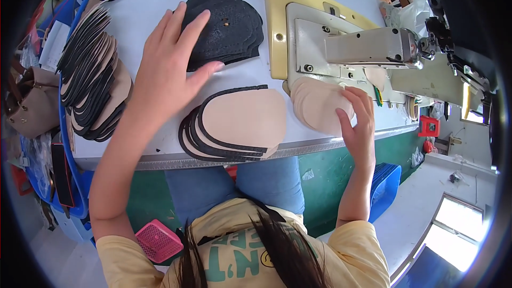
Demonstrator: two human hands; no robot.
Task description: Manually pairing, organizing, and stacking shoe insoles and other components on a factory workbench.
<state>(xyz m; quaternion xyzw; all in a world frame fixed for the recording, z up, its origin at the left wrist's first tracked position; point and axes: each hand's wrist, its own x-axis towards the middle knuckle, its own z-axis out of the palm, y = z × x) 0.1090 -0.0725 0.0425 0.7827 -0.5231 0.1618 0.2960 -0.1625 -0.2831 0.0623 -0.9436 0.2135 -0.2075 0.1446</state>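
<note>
My left hand (170, 58) is raised with its fingers spread over the left edge of a pile of black, rounded cut pieces (232, 26), holding nothing. My right hand (358, 122) rests at the right edge of a fanned stack of beige oval pieces (317, 106). Its thumb and curled fingers touch the stack but stay apart, with no piece lifted. Between my hands, near the table's front edge, lies an overlapping stack of beige pieces with black borders (240, 117).
A sewing machine (368, 48) with a cream-yellow frame (277, 37) stands at the right. Many black-and-beige pieces (93, 80) fan out at the left. A metal ruler strip (165, 164) runs along the front edge. A pink basket (159, 241) and blue bin (385, 189) sit below.
</note>
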